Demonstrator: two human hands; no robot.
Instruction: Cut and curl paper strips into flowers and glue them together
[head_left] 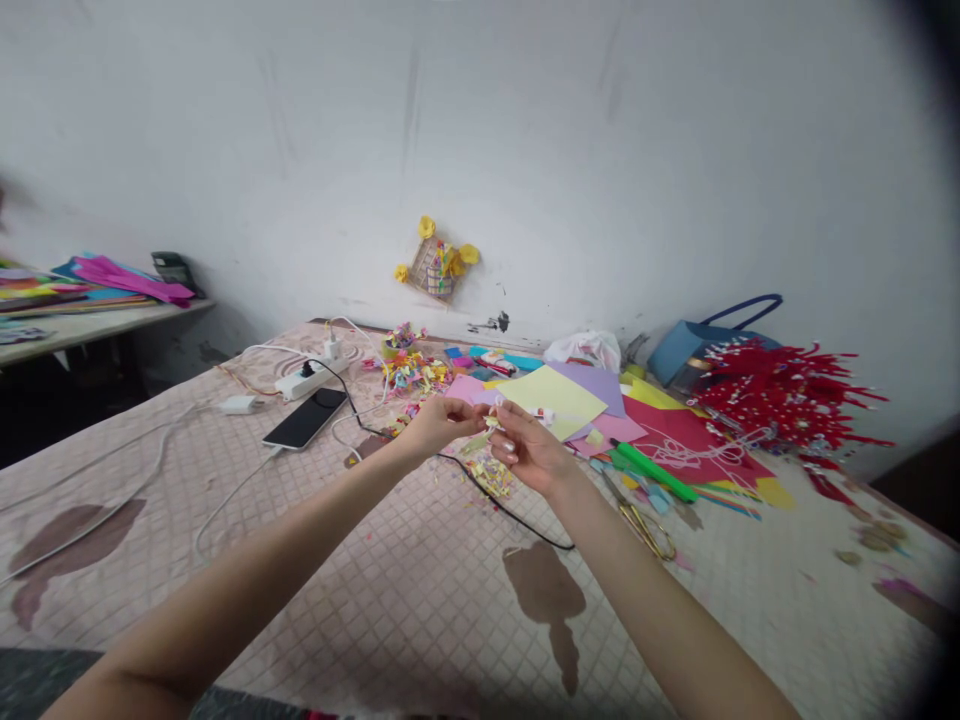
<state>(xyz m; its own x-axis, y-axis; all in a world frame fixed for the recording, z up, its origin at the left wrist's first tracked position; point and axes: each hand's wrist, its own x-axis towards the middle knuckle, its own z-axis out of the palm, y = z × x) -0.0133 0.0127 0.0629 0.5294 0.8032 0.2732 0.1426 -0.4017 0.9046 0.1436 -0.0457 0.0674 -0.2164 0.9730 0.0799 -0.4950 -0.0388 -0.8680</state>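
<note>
Near edge: the tablecloth [360,600] is ending along the bottom left of the frame, above a dark floor [45,690].
Open room: bare cloth is spreading between the left forearm [285,545] and the right forearm [652,600], both reaching up from the lower corners.
In the way: a black cable [517,510] is crossing the cloth below the hands; gold-handled scissors [649,530] are lying just right of the right forearm.
Yellow scraps: small paper cuttings [491,475] are lying loose beneath the hands.
Left hand: the left hand [435,425] is pinching narrowly, palm down, at frame centre.
Right hand: the right hand [529,445] is meeting it, thumb and fingers closing on the same thing, other fingers curling.
Held piece: a small white-and-yellow piece [493,422] is sitting between the fingertips; its exact form is too small to tell.
Left side: a smartphone [307,420] is lying before a white power strip [319,375].
Right side: a green tool [652,470], white string [709,455] and a bundle of red stems [780,400] are crowding the cloth.
Behind: pale yellow paper [559,395] is overlapping other sheets.
Far limit: a wall [600,180] is closing off the back, a woven ornament [439,268] hanging there.
</note>
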